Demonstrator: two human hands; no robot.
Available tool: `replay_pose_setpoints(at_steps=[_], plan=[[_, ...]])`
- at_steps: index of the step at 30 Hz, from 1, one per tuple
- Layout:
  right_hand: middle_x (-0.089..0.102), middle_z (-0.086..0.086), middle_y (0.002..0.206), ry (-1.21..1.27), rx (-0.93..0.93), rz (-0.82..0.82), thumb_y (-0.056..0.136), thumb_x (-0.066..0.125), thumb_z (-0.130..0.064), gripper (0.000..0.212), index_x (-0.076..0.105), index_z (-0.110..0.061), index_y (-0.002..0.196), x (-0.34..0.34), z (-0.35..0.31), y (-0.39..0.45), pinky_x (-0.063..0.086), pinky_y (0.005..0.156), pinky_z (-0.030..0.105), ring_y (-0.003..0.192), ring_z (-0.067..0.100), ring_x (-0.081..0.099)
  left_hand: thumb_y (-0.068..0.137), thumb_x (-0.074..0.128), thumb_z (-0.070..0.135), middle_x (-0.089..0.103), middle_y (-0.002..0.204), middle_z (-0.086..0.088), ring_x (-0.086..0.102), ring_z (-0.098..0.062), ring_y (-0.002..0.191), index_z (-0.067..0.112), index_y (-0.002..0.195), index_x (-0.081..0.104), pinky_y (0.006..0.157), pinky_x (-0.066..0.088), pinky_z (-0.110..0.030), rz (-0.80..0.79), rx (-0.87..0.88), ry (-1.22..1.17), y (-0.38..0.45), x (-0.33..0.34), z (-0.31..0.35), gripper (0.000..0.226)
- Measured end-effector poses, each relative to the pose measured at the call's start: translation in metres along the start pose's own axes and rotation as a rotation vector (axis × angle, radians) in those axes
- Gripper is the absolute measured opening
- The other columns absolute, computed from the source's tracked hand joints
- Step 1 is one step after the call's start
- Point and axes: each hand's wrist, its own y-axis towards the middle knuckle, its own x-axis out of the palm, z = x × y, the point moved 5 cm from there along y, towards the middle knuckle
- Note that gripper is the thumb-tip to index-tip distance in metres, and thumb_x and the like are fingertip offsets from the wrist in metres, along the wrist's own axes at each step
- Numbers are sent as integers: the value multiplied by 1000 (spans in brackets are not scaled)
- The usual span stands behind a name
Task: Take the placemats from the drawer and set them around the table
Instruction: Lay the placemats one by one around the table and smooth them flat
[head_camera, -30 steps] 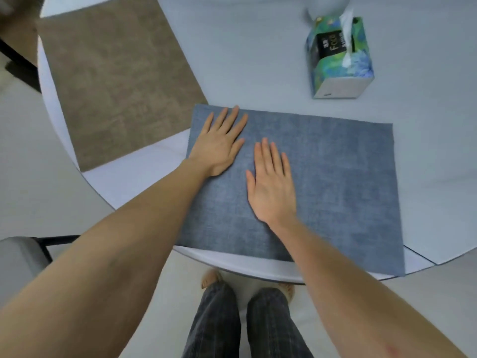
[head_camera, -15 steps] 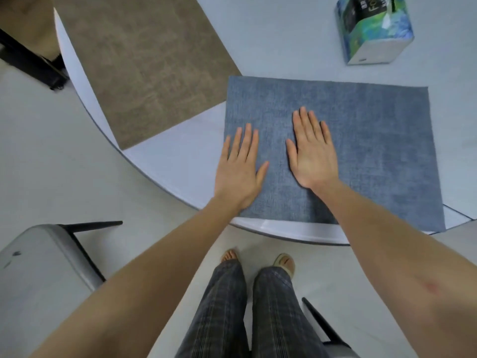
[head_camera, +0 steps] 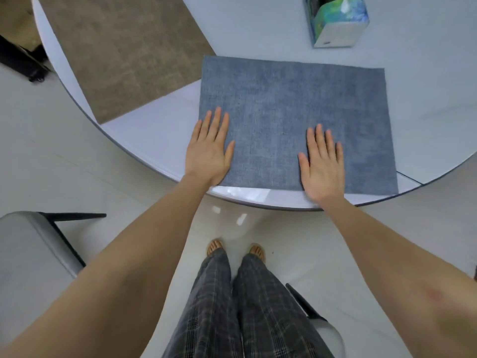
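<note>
A blue-grey woven placemat (head_camera: pixel 296 120) lies flat on the round white worktop (head_camera: pixel 160 130), its near long edge just inside the worktop's rim. A brown placemat (head_camera: pixel 116 50) lies flat to its left, turned at an angle, its corner just beside the blue one.

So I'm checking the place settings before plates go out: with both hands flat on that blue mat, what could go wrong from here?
The blue placemat lies close to the round table's edge, so one more pull by the left hand or right hand could leave it overhanging. Its far left corner also sits right by the brown placemat; a sideways slide could overlap them.
</note>
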Motion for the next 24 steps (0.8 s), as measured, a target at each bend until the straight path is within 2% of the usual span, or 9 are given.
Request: replay_pose_setpoints(at_steps=[5,7,9,10,12,14,16,19,24], plan=[[8,8,160,28,187,-7,102,20,-40,58,10,-14,153,-9,29,-24,1,119,43,148,26,5,103,26,39,3,162,-10,2,-28,149,14,154,8,121,2,-41,-82,-137,-37,-31,-7,15,60],[25,19,154,100,179,-10,101,35,-30,53,30,-4,147,-23,18,-18,14,117,45,143,35,21,102,31,39,2,162,-10,3,-28,149,14,154,7,121,8,-42,-236,-119,-49,-38,-17,13,63],[57,25,123,192,33,-5,96,45,-17,30,59,2,113,-45,-10,1,39,97,44,116,41,52,99,39,37,18,158,-13,21,-30,145,11,150,24,116,25,-44,-423,-109,-102,-31,-41,5,59],[64,24,103,220,-42,-25,94,46,-14,22,62,1,95,-58,-29,12,44,83,41,98,40,60,98,42,35,34,151,-15,35,-30,136,10,141,39,109,35,-43,-512,-116,-120,-26,-59,3,50],[66,22,85,265,-145,-88,95,45,-15,24,59,-3,79,-86,-68,33,44,68,40,82,39,61,99,41,34,53,135,-14,51,-30,120,6,125,57,100,42,-38,-610,-124,-136,-17,-99,-4,41],[65,21,82,287,-245,-161,94,45,-16,25,60,-5,78,-108,-107,54,45,67,40,80,39,60,100,40,36,54,138,-10,50,-28,123,9,131,55,103,40,-35,-578,-130,-138,-10,-138,-16,44],[61,16,74,253,-331,-233,93,45,-16,25,58,-7,73,-125,-142,73,44,65,37,75,35,56,99,41,40,52,140,-5,49,-26,126,14,137,50,104,41,-38,-473,-142,-138,-3,-176,-35,47],[47,4,64,228,-378,-237,92,43,-14,33,41,-14,58,-151,-188,101,35,60,31,67,25,45,98,43,38,57,134,-6,53,-27,120,14,132,54,98,45,-37,-348,-140,-113,5,-223,-76,43],[58,9,78,160,-390,-246,88,43,-14,21,54,-16,70,-173,-277,150,40,65,30,75,27,53,97,45,37,59,132,-6,55,-25,118,13,130,56,98,46,-38,-226,-165,-129,9,-272,-178,43]])
